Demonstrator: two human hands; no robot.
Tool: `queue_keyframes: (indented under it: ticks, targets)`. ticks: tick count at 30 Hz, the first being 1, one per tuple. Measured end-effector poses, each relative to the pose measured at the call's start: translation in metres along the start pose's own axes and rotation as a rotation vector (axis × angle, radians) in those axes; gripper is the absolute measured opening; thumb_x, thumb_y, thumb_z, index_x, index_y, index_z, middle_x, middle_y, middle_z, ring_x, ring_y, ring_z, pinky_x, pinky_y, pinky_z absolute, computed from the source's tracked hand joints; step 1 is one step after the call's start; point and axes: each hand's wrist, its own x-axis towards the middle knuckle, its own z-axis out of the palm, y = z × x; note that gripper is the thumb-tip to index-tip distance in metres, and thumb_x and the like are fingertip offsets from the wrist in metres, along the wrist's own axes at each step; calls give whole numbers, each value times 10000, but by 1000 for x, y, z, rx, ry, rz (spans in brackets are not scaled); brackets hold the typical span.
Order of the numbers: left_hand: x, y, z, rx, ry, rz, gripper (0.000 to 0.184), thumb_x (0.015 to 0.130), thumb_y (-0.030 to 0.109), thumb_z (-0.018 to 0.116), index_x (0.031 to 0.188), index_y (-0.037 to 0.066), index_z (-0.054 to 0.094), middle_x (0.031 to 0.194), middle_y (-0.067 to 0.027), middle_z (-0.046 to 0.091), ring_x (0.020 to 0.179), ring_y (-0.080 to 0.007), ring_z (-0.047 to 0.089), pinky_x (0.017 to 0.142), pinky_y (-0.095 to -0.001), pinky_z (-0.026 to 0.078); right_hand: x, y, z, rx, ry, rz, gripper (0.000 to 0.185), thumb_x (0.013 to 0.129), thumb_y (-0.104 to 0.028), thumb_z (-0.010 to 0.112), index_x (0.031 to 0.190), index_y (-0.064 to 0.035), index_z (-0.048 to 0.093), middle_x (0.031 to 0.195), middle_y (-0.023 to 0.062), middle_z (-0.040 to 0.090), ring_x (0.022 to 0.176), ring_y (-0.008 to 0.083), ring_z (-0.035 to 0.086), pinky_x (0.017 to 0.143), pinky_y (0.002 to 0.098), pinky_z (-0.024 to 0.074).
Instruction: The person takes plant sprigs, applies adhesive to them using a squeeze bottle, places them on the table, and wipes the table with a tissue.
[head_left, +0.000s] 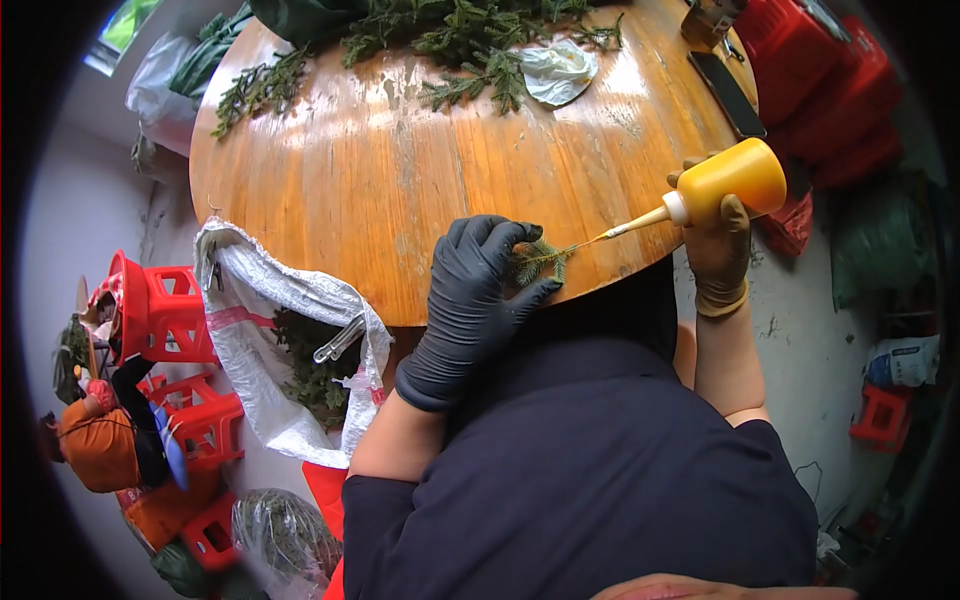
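Observation:
My left hand point(480, 275), in a black glove, holds a small green sprig point(541, 262) between thumb and fingers near the table's front edge. A yellow squeeze bottle point(738, 182) is gripped in my right hand point(718, 240), which wears a brownish glove. The bottle lies tilted on its side, its long nozzle pointing left at the sprig's stem end. The nozzle tip is close to the stem; whether they touch is hard to tell. Both hands are at the edge of the round wooden table point(400, 180).
Green branches point(470, 35) and a crumpled white paper point(558, 72) lie at the table's far side, a phone point(727, 95) at the right. A white sack point(255, 350) hangs at the left edge. Another person point(100, 440) is beyond red stools point(180, 310).

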Motion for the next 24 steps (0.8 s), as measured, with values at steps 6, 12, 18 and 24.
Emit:
queue_keyframes:
  ticks: [6,12,18,24]
  targets:
    - [-19,-7,-14,-213,66,-15,657,665,215,881,1234,49,598,1172,-150,572,1133,-333,563,971,-422,469,22,-1,6,516,44,102,544,973,-363,629,1339,7,470,1256,222,608,1144,362,632,903,433,589]
    - [-23,-6,-20,-170,60,-38,667,673,227,878,1251,56,591,1209,-156,577,1162,-348,551,1000,-429,448,39,11,17,710,47,205,589,947,-373,672,1339,11,455,1286,230,587,1177,379,611,914,453,599]
    - [-7,4,-10,-20,54,-8,568,702,169,836,1218,77,617,1132,-115,634,1100,-320,573,930,-425,454,35,11,14,770,18,222,585,946,-349,678,1350,6,447,1293,235,584,1197,388,600,936,473,594]
    - [-14,7,-37,-29,63,-74,340,757,-2,774,1080,19,669,998,-135,678,978,-295,656,895,-362,501,37,14,13,718,50,219,547,958,-359,659,1332,-7,471,1286,222,592,1183,373,613,898,461,614]
